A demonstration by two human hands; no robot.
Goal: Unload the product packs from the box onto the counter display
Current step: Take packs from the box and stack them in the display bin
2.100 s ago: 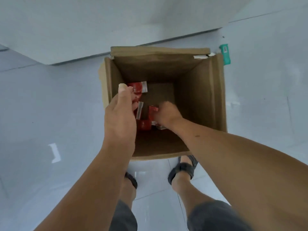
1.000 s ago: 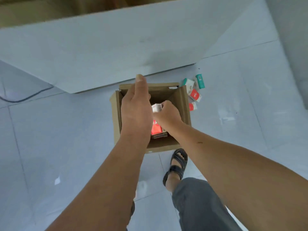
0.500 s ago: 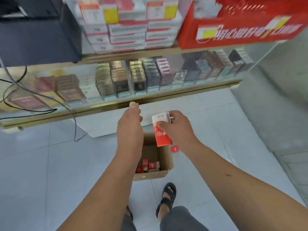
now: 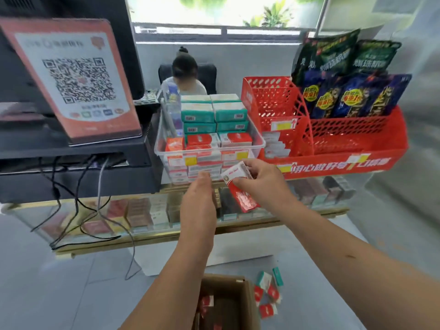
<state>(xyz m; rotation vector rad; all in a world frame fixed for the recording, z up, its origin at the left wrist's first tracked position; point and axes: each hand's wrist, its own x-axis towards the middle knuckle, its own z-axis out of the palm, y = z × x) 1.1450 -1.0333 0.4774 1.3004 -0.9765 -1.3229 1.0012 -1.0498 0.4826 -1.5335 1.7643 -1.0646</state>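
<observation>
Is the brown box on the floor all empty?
Not empty. Red packs lie inside the open cardboard box.

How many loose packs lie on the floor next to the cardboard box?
5, all right of the cardboard box: green-white pack, teal pack beside it, left red pack and right red pack just nearer, nearest red pack alone. The box may hide others.
</observation>
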